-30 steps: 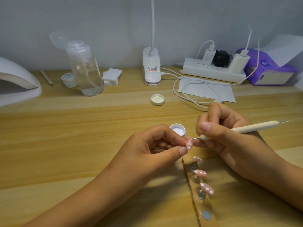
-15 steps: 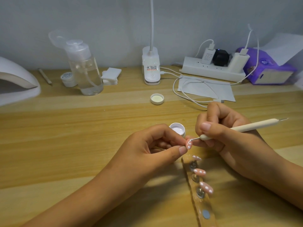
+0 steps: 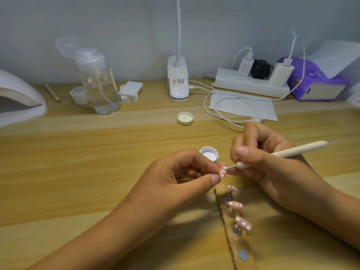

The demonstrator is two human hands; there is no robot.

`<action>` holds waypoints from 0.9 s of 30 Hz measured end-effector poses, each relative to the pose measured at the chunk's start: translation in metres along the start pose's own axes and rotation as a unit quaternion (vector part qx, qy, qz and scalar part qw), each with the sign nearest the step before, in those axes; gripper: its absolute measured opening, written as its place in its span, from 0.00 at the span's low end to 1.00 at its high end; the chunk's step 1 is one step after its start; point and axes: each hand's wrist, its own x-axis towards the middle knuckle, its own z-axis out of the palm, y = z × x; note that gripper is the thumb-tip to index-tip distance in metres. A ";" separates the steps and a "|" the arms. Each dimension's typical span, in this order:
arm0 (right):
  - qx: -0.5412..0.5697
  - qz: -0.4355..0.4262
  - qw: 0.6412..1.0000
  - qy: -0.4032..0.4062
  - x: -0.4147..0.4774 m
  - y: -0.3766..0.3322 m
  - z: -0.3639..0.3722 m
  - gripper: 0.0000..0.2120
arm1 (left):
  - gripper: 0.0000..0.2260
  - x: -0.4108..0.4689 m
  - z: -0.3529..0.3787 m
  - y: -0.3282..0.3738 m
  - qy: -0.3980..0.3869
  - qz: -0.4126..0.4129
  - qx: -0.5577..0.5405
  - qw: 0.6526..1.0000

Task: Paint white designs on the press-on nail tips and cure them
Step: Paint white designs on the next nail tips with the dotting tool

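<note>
Above the desk (image 3: 78, 172), beside the open paint pot (image 3: 208, 147), the left hand (image 3: 175, 178) pinches the nail tip (image 3: 281, 171), long axis roughly upright, while the right hand (image 3: 263, 162) grips the dotting tool (image 3: 292, 152) in curled fingers (image 3: 243, 154), its point meeting the tip's upper end from the right.

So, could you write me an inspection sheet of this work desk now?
Surface: wooden desk, light grain.
Job's things: nail tip with white dots; three dotted tips on holder strip; open gel pot; loose lid; curing lamp far left.
Clutter: pump bottle, small jar, cotton pads, stick, paper sheet, tissue pack.
Hands: left hand pinches the nail tip; right hand holds dotting tool, point at the nail tip.
Cables: white cable lies loose over the paper sheet; chargers in power strip.
Surroundings: grey wall, clip lamp.
</note>
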 end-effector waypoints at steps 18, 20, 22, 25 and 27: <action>0.007 -0.016 1.000 -0.007 0.000 -0.001 0.000 0.09 | 0.03 0.000 0.001 0.002 0.004 -0.002 -0.003 1.000; -0.005 -0.022 1.000 -0.017 0.000 -0.001 0.000 0.09 | 0.03 0.000 0.001 0.002 0.003 -0.002 -0.003 1.000; -0.007 -0.026 0.999 -0.021 0.000 0.000 0.000 0.09 | 0.03 0.000 0.001 0.002 0.000 -0.001 -0.004 1.000; -0.007 -0.026 0.999 -0.023 0.000 0.001 -0.001 0.09 | 0.03 0.001 0.001 0.002 -0.001 0.002 -0.005 1.000; -0.010 -0.023 0.999 -0.025 -0.001 0.001 -0.001 0.09 | 0.03 0.001 0.001 0.002 0.000 0.004 -0.004 1.000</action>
